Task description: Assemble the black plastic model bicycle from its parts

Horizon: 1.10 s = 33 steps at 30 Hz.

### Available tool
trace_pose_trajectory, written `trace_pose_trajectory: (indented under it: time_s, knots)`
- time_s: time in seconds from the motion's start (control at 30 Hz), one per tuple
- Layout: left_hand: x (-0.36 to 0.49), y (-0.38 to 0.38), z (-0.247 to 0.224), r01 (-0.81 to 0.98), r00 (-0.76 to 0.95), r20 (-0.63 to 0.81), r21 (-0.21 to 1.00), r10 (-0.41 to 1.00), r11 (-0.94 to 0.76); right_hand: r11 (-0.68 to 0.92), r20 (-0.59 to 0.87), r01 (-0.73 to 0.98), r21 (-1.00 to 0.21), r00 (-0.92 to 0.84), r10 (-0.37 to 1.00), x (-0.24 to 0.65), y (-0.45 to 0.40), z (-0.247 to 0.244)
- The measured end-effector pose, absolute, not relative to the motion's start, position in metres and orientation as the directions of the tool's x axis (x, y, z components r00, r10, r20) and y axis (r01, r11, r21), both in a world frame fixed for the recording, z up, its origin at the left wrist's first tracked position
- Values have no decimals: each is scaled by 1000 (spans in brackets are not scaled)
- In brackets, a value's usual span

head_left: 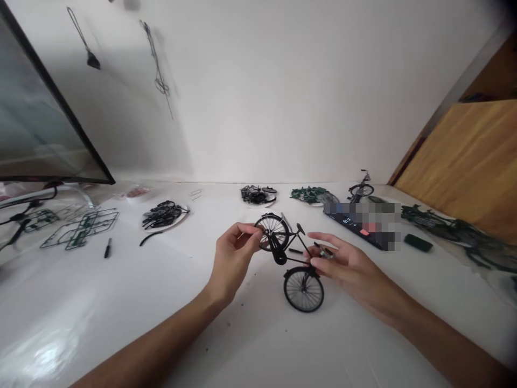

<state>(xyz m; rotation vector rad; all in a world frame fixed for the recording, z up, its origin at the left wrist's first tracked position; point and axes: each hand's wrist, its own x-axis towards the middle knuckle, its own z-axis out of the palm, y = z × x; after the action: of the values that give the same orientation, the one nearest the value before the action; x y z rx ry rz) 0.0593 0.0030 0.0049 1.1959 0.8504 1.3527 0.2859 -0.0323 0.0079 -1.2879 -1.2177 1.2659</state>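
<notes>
Between my hands is a black model bicycle [278, 250], held up over the white table with its front wheel turned toward me. My left hand [238, 253] pinches it at the hub of the rear wheel, thumb against forefinger. At the handlebar end, my right hand [337, 256] grips the bicycle near the head of the frame, its forefinger stretched out above. The fingers partly cover the handlebar. A chain case, a saddle and spoked wheels with mudguards show on the bicycle. Behind it a short dark piece [296, 251] lies on the table.
Plates of black parts [163, 214], more black parts [258, 195] and green parts [310, 195] stand toward the wall. A phone [359, 226] and another model bicycle [361, 188] are at right. Green sprues [83, 226], a small knife-like tool [107, 248] and a monitor [44, 102] are at left.
</notes>
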Motion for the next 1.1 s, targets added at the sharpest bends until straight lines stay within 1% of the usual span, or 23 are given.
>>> trace_pose_trajectory:
  time_s: [0.1,0.27,0.33,0.4,0.6,0.67,0.77,0.97,1.1]
  knots:
    - [58,5,4,-256,196,141,963,971,-88,-63,-62,37,-997,28,998,293,-28,8]
    - [60,5,2,-186,290,51,982,956,4,10,18,74,-997,99,995,296,-26,9]
    - [60,6,-1,-136,362,12,990,932,40,28,38,92,-995,105,994,295,-27,11]
    - [61,8,-6,-116,398,-2,992,918,52,32,41,106,-994,82,996,295,-27,12]
    - [59,13,-13,-167,331,17,985,943,41,-35,-43,113,-993,-73,996,296,-28,10]
    - [57,13,-13,-181,311,33,983,950,25,-62,-77,141,-988,-104,992,296,-28,8]
    - [56,14,-12,-184,291,53,983,955,1,-69,-89,200,-977,-92,992,297,-27,6]
    - [55,12,-7,-161,267,65,987,961,-21,-27,-42,246,-969,-53,998,299,-23,0]
    - [55,13,-5,-143,230,79,989,970,-47,-14,-41,282,-959,-90,995,301,-22,2]
